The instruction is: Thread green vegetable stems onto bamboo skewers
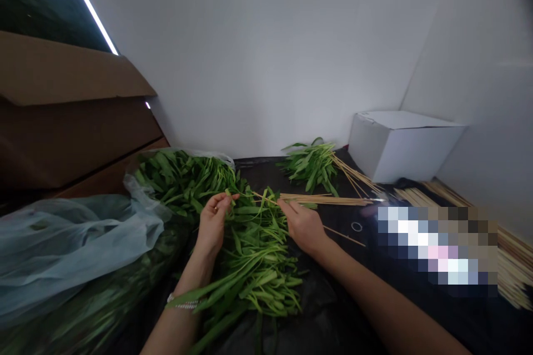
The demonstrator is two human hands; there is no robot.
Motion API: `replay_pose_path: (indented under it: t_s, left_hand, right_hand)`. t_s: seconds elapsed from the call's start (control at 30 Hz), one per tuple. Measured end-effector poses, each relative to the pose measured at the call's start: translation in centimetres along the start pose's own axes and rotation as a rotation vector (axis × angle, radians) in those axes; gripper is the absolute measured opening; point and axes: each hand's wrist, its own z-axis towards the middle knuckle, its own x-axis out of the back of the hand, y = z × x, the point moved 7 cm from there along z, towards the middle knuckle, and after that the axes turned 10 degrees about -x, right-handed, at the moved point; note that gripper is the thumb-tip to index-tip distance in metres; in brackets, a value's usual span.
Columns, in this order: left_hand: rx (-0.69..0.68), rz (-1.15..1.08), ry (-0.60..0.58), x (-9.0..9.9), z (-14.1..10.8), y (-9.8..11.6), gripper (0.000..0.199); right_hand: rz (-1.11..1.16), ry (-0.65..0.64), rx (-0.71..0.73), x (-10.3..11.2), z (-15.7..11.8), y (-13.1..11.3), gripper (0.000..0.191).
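My left hand [213, 221] is closed, thumb and fingers pinched on a green leafy stem [228, 194]. Facing it, my right hand [303, 226] is closed around a thin wooden skewer [345, 236], whose end sticks out behind the palm. The skewer's front part points toward my left hand, and green strips [266, 202] hang on it near my right fingertips. Under and between both hands lies a loose heap of leafy greens [266, 266]. Just beyond my right hand, a row of skewers [328, 199] rests on the black surface.
Skewers threaded with greens [312, 166] lie at the back. A plastic bag [79, 233] of more greens is on the left, below a cardboard box [62, 138]. A white box [408, 144], a ring [356, 227] and many bare skewers [516, 266] are on the right, beside a blurred-out patch.
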Motion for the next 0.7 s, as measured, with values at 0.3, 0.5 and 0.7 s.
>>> replay_pose_path:
  t_s: [0.3,0.5,0.7]
  left_hand:
    - [0.177,-0.036,-0.019,-0.9,-0.9,-1.1,0.048]
    - [0.178,-0.045,-0.034,-1.1,-1.0,-1.4,0.045]
    - [0.175,-0.01,-0.023,-0.8,-0.8,-1.4,0.049]
  right_hand:
    - [0.03,0.012,0.129,0.2,-0.8,-2.0,0.044]
    - [0.013,0.005,0.122,0.3,-0.7,-2.0,0.043]
    - [0.01,0.013,0.123,0.1,-0.8,-2.0,0.043]
